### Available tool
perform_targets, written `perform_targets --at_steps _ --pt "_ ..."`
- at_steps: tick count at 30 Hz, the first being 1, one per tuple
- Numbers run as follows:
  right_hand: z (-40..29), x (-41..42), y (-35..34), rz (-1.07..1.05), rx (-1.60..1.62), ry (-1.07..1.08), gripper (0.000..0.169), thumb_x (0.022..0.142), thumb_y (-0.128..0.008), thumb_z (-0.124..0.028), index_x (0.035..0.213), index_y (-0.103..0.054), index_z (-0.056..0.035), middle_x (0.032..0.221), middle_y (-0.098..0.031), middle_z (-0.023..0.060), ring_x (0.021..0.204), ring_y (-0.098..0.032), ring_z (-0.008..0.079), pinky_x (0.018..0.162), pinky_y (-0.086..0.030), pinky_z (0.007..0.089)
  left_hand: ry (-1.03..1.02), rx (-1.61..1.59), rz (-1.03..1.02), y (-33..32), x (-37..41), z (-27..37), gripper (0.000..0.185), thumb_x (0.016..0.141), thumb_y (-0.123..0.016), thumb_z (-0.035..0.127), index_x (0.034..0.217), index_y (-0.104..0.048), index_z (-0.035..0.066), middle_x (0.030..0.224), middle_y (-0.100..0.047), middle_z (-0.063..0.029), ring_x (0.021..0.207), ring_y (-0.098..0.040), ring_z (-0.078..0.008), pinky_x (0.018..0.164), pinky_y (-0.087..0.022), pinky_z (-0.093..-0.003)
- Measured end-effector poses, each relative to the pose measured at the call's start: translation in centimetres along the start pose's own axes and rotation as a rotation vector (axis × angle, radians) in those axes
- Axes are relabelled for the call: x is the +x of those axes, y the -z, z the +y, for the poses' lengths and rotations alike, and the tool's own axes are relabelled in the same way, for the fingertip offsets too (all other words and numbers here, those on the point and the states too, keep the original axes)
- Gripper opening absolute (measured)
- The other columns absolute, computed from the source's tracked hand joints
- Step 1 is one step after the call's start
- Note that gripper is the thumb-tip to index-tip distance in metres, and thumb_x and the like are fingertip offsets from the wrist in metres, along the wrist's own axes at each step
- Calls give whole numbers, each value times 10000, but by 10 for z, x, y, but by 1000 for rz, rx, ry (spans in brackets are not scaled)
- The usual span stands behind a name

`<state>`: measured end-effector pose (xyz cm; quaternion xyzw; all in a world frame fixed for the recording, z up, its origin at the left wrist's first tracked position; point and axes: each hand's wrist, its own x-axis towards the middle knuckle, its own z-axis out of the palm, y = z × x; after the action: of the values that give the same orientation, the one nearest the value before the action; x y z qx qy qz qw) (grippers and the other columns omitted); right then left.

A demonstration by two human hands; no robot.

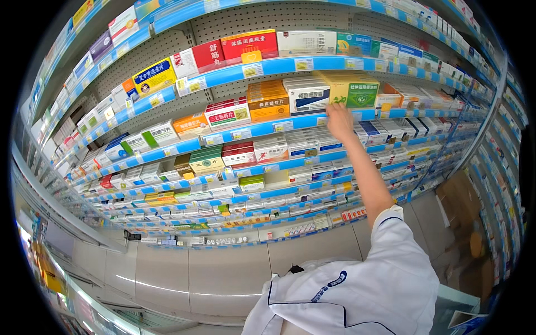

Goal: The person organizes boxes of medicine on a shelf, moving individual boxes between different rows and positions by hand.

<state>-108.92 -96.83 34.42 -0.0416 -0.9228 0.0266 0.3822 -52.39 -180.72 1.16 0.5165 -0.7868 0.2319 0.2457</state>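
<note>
My right hand (340, 122) reaches up to a shelf of medicine boxes, its fingertips at the lower front corner of a yellow and green medicine box (354, 93). Directly left of that stands a white and dark blue medicine box (309, 98), close to the fingers. Whether the fingers grip anything cannot be made out. Orange medicine boxes (268, 101) stand further left in the same row. Blue price-label strip (293, 122) runs along the shelf edge below the hand. My left hand is out of view.
Several more shelf tiers of medicine boxes (238, 154) lie below and above. At the left a metal frame (54, 205) stands beside glass counters (96, 312). More shelving rises at the right, near a brown carton (458, 205) on the tiled floor (226, 268).
</note>
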Motion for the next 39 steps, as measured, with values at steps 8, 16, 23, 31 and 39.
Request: perform_targets --at_steps 8,16,23,31,39 --pt "-26 -3 -15 139 17 157 178 745 -641 15 890 -610 -82 990 -600 78 1059 -529 285 914 -383 437 31 42 -36 4 -14 -24 649 843 -498 508 1246 -563 4 1219 -560 -197 1121 -512 -398 964 -375 -548" --pt "-52 -39 -16 319 224 99 304 784 -595 16 1082 -597 -42 1116 -579 121 1107 -527 311 925 -404 465 47 78 -58 7 -24 -38 676 834 -492 533 1254 -560 8 1233 -554 -198 1134 -506 -399 974 -365 -557" --pt "-92 -36 -33 252 189 260 349 797 -681 -57 1133 -590 -53 1161 -546 96 1099 -503 296 930 -393 441 55 104 -62 9 -25 -46 699 826 -487 555 1261 -557 12 1247 -548 -199 1145 -500 -400 982 -357 -565" --pt "-100 -11 -24 164 74 282 411 735 -805 -150 1073 -583 -73 1082 -532 78 1069 -496 267 853 -381 393 61 132 -74 13 -30 -60 727 817 -482 580 1270 -554 16 1261 -542 -199 1158 -494 -400 992 -347 -574" --pt "-106 6 -22 35 10 213 302 736 -760 -99 981 -589 -51 1029 -546 105 1034 -509 285 842 -390 417 84 154 -84 17 -36 -72 754 809 -477 605 1278 -550 20 1276 -536 -200 1171 -488 -401 1002 -337 -583"
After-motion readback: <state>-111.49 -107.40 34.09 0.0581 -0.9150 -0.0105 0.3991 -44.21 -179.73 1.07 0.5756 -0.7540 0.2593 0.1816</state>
